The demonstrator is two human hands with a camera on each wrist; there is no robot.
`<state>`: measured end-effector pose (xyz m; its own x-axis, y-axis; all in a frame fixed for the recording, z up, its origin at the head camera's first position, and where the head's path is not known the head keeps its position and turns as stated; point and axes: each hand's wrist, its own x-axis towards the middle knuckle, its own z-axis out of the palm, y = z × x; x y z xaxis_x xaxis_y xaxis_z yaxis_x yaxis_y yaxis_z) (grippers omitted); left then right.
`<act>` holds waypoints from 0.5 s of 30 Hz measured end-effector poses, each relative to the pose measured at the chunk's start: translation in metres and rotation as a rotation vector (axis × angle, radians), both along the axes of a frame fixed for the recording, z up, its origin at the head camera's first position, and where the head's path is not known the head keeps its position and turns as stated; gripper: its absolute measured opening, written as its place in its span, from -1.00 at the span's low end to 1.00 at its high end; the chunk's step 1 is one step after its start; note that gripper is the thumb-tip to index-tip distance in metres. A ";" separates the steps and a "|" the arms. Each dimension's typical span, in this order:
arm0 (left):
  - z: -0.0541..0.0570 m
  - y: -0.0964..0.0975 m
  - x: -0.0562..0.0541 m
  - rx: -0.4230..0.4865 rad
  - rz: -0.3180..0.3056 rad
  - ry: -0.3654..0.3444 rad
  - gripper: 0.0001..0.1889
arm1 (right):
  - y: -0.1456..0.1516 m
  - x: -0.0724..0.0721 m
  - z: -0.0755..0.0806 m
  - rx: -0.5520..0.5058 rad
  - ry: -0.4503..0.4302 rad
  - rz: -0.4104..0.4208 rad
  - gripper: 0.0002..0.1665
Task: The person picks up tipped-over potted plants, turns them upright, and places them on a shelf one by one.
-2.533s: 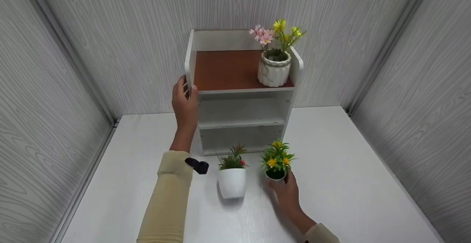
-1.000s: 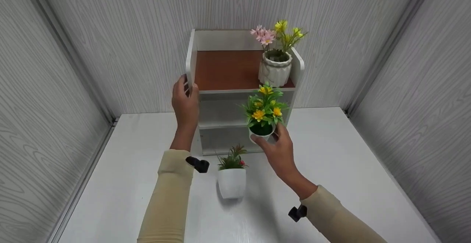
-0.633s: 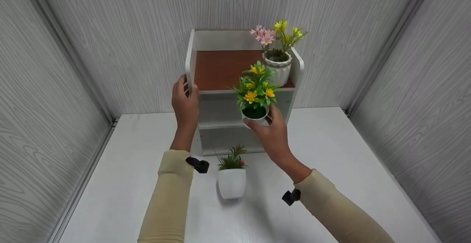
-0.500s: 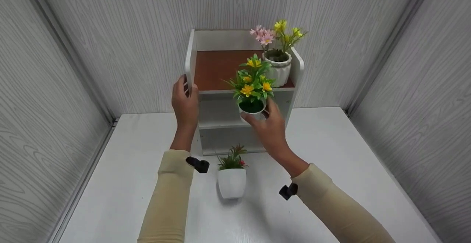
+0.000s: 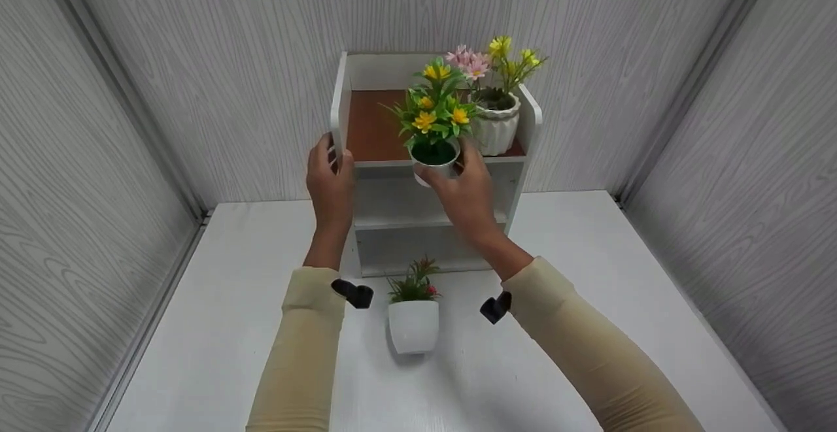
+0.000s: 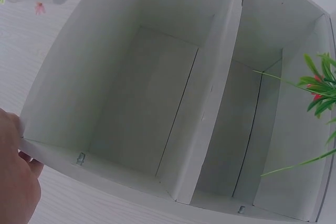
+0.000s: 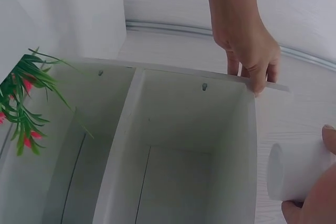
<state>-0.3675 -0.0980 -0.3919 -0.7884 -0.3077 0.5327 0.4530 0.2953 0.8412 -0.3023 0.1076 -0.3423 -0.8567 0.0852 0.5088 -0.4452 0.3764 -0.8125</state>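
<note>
Higher and further left than half a second ago, the yellow-flowered plant point(image 5: 431, 113) is near the front of the top shelf point(image 5: 373, 128). The right hand point(image 5: 467, 193) curls thumb and fingers round its white pot point(image 7: 298, 170); the left hand point(image 5: 331, 180) grips the side panel point(image 5: 339, 102), unmoved. At the shelf's right, a ribbed pot point(image 5: 498, 132) holds pink and yellow flowers point(image 5: 471, 64); a smooth planter point(image 5: 414, 329) on the table point(image 5: 569, 268) holds red-flowered greenery point(image 5: 412, 287).
</note>
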 end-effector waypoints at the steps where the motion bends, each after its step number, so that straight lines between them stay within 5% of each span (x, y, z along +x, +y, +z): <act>1: 0.000 0.000 0.000 0.000 -0.001 -0.001 -0.48 | -0.001 -0.002 0.002 0.002 0.001 -0.003 -0.11; 15: 0.000 0.000 0.001 -0.008 -0.004 -0.004 -0.49 | -0.014 -0.036 0.014 0.024 -0.096 -0.052 -0.05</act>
<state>-0.3664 -0.0976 -0.3923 -0.7918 -0.2997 0.5322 0.4511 0.3004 0.8404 -0.3380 0.0932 -0.3281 -0.8964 0.1196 0.4268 -0.3448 0.4169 -0.8410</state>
